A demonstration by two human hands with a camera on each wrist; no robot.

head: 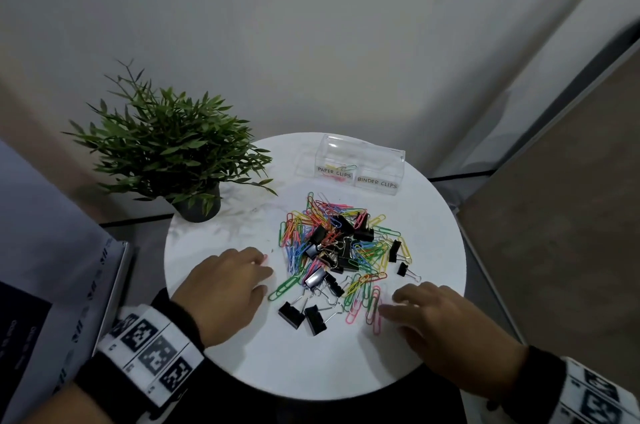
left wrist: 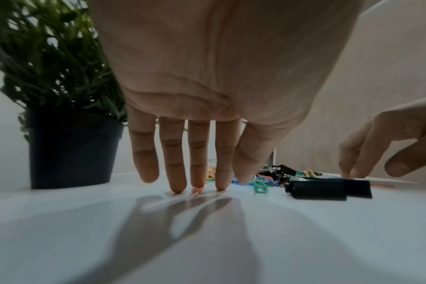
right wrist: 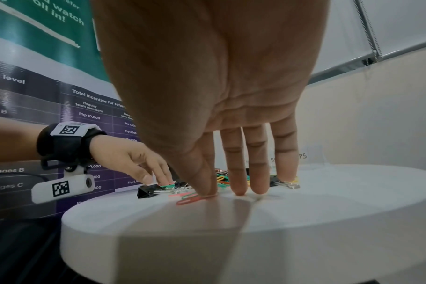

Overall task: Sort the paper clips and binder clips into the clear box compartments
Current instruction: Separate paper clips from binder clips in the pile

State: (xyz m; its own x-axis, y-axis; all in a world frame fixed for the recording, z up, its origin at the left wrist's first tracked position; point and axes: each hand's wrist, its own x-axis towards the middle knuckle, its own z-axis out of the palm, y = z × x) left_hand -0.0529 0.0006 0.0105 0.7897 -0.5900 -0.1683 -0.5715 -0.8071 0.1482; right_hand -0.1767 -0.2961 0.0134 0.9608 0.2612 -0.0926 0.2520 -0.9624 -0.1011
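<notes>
A pile of coloured paper clips (head: 301, 236) and black binder clips (head: 362, 233) lies mid-table. The clear box (head: 367, 150) stands behind it, labelled PAPER CLIPS on the left and BINDER CLIPS on the right; a few paper clips (head: 341, 170) lie in the left compartment. My left hand (head: 258, 269) is at the pile's left edge. Its straight fingers (left wrist: 176, 173) touch the table, and a pink paper clip (left wrist: 198, 190) lies under the middle fingertip. My right hand (head: 398, 306) is at the pile's near right, fingers straight. Its thumb (right wrist: 202, 173) presses a red paper clip (right wrist: 190, 200).
The round white table (head: 311, 364) is small, and its edge runs close under both wrists. A potted plant (head: 166, 150) in a dark pot (head: 197, 207) stands at the back left. A printed banner (head: 52, 285) hangs at the left. Loose binder clips (head: 301, 314) lie between my hands.
</notes>
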